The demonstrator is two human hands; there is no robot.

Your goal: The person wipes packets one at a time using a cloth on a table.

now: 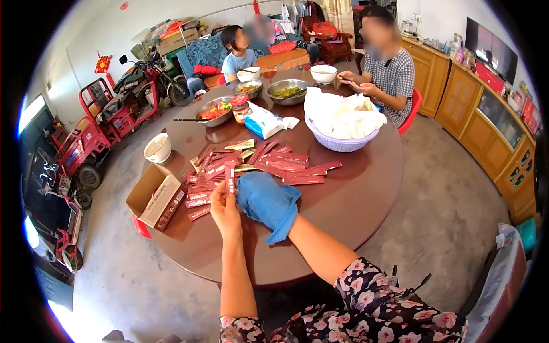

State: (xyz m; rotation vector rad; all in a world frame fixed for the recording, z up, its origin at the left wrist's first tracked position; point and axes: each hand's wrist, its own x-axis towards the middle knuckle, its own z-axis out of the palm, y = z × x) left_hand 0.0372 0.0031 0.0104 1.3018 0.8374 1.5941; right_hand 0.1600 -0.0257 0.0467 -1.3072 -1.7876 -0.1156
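- Dark-red stick sachet [230, 177]: held on end above the round table [354, 188], a little toward nine o'clock from its middle, taking six as the wearer's side.
- Left hand [225, 212]: thumb and fingers closed in a pinch on the sachet's lower end, with no gap between them.
- Right hand [263, 199]: covered by a blue cloth [281, 218] on the sachet's three o'clock side; how far its fingers are open, or what they grip, I cannot tell.
- Done, as I judge it: one sachet is singled out and brought up beside the cloth — it looks like the middle of handling that piece. No separate finished group can be told apart, so I can give no count.
- Left, as I judge it: most of the loose heap of sachets [286, 160], spread beyond the hands from their ten o'clock to two o'clock, mainly dark red with some gold ones. An open cardboard carton [163, 201] stands near nine o'clock on the table.
- Hard to make out: the carton's bottom and anything lying there; sachets buried under others; the small print; whether cloth and sachet touch — the edges overlap in this view.
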